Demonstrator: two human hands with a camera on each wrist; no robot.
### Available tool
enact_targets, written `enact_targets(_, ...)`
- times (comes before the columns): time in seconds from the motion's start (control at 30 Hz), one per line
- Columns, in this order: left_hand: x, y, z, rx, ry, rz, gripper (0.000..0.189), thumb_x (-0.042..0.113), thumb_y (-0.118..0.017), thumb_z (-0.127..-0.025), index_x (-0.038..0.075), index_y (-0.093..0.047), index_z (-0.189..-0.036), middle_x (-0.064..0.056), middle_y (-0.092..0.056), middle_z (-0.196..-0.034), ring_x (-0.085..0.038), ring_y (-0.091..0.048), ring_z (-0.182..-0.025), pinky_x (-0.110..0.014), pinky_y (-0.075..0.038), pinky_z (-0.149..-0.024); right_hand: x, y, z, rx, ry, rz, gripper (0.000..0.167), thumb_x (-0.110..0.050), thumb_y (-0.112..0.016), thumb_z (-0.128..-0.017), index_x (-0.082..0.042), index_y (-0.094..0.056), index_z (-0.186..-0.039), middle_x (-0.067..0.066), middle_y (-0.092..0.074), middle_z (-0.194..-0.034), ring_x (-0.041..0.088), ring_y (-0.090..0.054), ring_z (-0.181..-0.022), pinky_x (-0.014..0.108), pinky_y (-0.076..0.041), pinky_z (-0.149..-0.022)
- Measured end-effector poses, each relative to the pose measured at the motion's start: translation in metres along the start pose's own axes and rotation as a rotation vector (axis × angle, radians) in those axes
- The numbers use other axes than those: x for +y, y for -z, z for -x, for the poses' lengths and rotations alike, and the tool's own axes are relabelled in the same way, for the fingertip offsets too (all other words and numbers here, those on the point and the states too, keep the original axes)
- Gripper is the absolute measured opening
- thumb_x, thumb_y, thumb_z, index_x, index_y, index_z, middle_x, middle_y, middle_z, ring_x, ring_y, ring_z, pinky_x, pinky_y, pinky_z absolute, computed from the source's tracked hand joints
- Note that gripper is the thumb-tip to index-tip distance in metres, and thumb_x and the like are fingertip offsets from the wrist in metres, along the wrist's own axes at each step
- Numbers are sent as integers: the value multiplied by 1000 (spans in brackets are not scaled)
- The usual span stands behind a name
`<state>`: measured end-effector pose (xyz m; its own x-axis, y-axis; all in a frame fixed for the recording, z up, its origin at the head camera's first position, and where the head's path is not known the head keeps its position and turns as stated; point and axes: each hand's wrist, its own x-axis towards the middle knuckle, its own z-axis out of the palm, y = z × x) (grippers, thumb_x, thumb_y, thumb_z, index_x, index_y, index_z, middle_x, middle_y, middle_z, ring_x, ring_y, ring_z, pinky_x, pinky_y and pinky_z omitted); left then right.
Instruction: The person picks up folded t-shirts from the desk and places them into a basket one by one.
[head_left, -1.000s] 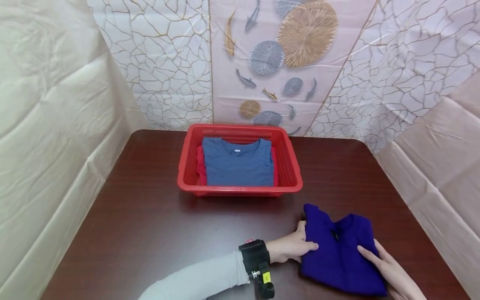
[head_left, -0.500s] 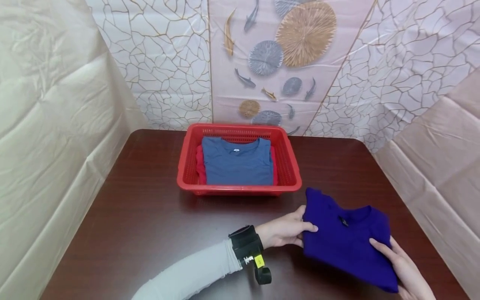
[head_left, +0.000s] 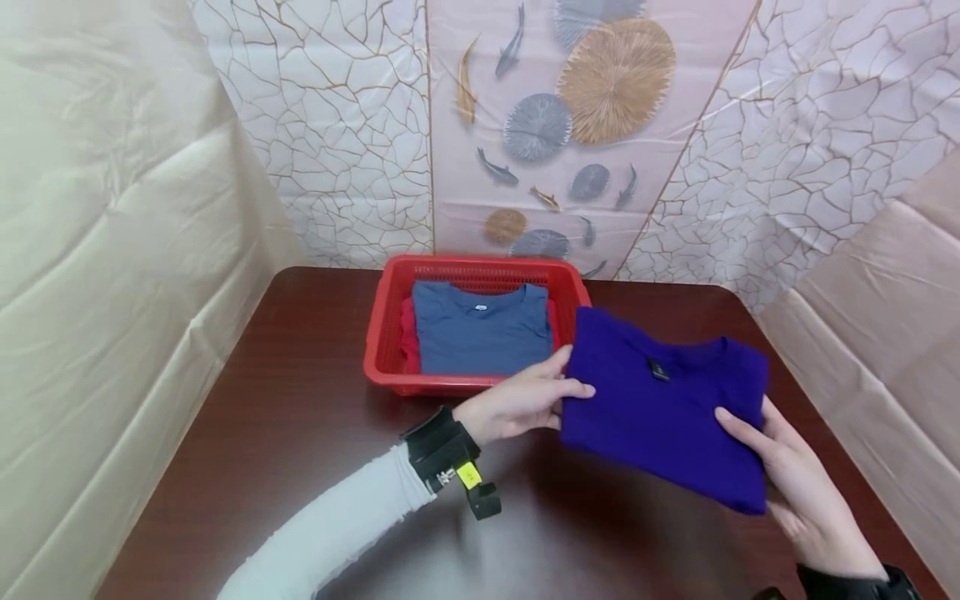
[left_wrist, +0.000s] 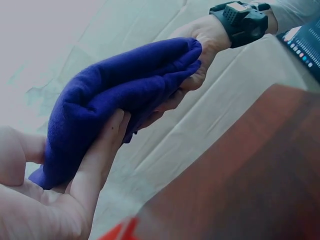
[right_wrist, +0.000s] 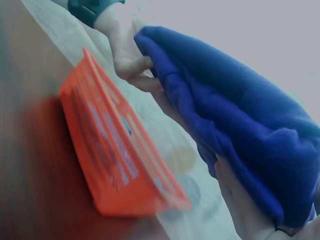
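Note:
A folded dark purple-blue T-shirt point(head_left: 652, 408) with a small black neck label hangs above the table, held at both sides. My left hand point(head_left: 525, 400) grips its left edge, thumb on top and fingers underneath. At the opposite edge my right hand point(head_left: 787, 467) pinches the cloth the same way. Both wrist views show the folded layers of the shirt point(left_wrist: 120, 95) with fingers beneath them. The shirt's upper left corner overlaps the right side of a red plastic basket point(head_left: 378, 333). Inside the basket lies a folded grey-blue T-shirt point(head_left: 480, 333) on top of red cloth point(head_left: 409, 333).
The basket stands toward the back of a dark brown wooden table point(head_left: 285, 400). Pale fabric point(head_left: 112, 292) hangs along the left, and a patterned cloth point(head_left: 352, 133) covers the back. Black wrist straps with camera mounts sit on both wrists.
Both hands have lifted the purple-blue T-shirt off the table and carried it forward and slightly left, up beside the basket. The basket and its contents stay put.

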<state>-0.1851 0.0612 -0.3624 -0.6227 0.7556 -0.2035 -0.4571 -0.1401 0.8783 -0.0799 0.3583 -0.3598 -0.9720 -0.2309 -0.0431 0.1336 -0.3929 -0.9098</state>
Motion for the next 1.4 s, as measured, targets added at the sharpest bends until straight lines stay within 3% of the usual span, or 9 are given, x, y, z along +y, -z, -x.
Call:
enact_targets(0.17,20,28,14,81,-23,3,82,6,-54,-101,28,-7,-164,-10,-48,-153,-27,-60,-124,-54,-44,-107,-5,-28,-39,23,-8,56,56,-4,-43,-108,-26,-22,-156,0,-69,-127,21,-72,-104,36,-60,-79)
enact_targets(0.37,44,73,28,178,-56,-2,70,4,-50,-103,30,-20,-161,-16,-49,-150,-31,-57,-127,-49,-49,-102,-2,-62,-102,68,-49,131,69,-10,-54,-105,-22,-16,-161,-6,-61,-131,14,-70,-105,31,-59,-83)
enact_targets(0.57,58,116,33,336,-40,-28,68,8,-51,-104,27,-20,-161,-16,-50,-149,-34,-54,-133,-49,-46,-106,9,-80,-166,89,-103,243,68,-12,-54,-105,-19,-17,-162,4,-53,-135,10,-69,-100,29,-59,-82)
enact_targets(0.73,54,140,29,427,1,-45,68,10,-51,-104,26,-18,-162,-15,-48,-151,-33,-51,-134,-52,-41,-112,28,-81,-206,101,-139,350,68,-8,-52,-105,-14,-15,-162,19,-44,-148,7,-69,-93,26,-58,-79)
enact_targets(0.87,48,156,25,486,29,-86,69,11,-51,-104,27,-17,-162,-16,-47,-150,-34,-52,-132,-51,-41,-111,42,-81,-227,134,-183,452,69,-7,-55,-104,-10,-16,-161,23,-42,-151,9,-66,-95,25,-58,-76)
enact_targets(0.97,45,167,23,540,39,-127,67,10,-52,-104,25,-21,-161,-18,-49,-148,-35,-55,-129,-51,-43,-109,50,-81,-239,148,-208,547,69,-8,-57,-103,-11,-19,-160,21,-46,-150,19,-64,-105,31,-59,-78)
enact_targets(1.13,39,177,22,584,66,-139,66,6,-51,-103,22,-23,-161,-21,-47,-149,-38,-53,-131,-53,-43,-109,60,-81,-252,144,-254,692,72,-5,-59,-101,-8,-17,-160,22,-34,-159,37,-49,-134,49,-54,-96)
enact_targets(1.3,33,180,23,592,108,-206,71,4,-50,-103,19,-15,-163,-21,-40,-156,-39,-47,-138,-53,-39,-112,66,-79,-259,129,-303,707,77,-2,-56,-101,-7,-10,-162,25,-21,-164,40,-36,-145,57,-41,-109)
enact_targets(1.4,33,181,26,588,136,-256,74,3,-50,-103,17,-10,-163,-22,-34,-159,-40,-43,-141,-53,-36,-115,66,-78,-258,120,-302,688,78,0,-55,-101,-10,-8,-163,29,-23,-162,41,-37,-144,57,-38,-111)
